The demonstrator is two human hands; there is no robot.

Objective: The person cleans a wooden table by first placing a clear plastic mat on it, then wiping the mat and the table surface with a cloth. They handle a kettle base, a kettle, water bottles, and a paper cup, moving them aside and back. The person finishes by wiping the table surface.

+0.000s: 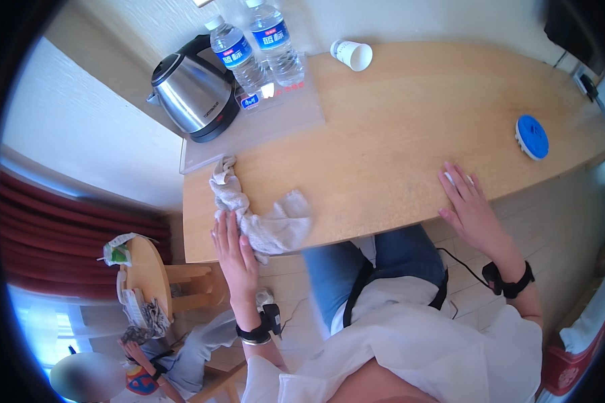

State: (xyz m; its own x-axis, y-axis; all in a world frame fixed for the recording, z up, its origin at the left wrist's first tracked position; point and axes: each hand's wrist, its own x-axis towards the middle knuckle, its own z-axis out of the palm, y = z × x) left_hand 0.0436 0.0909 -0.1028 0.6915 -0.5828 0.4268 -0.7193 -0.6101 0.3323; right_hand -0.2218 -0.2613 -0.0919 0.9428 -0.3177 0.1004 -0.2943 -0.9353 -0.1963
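My left hand (234, 257) rests at the near left edge of a wooden table (383, 131), its fingers touching a crumpled light grey cloth (277, 221). The fingers lie straight against the cloth and do not close round it. Farther right, my right hand (466, 201) lies palm down near the front edge, with a small white object (450, 178) partly showing beneath its fingers. What that object is cannot be told. A round blue and white disc-shaped thing (533, 137) is to the right of this hand.
A steel electric kettle (196, 95) and two water bottles (277, 45) stand on a clear tray (292, 118) at the back left. A white paper cup (353, 54) lies on its side. Another person (181, 357) sits at lower left beside a small round table (146, 267).
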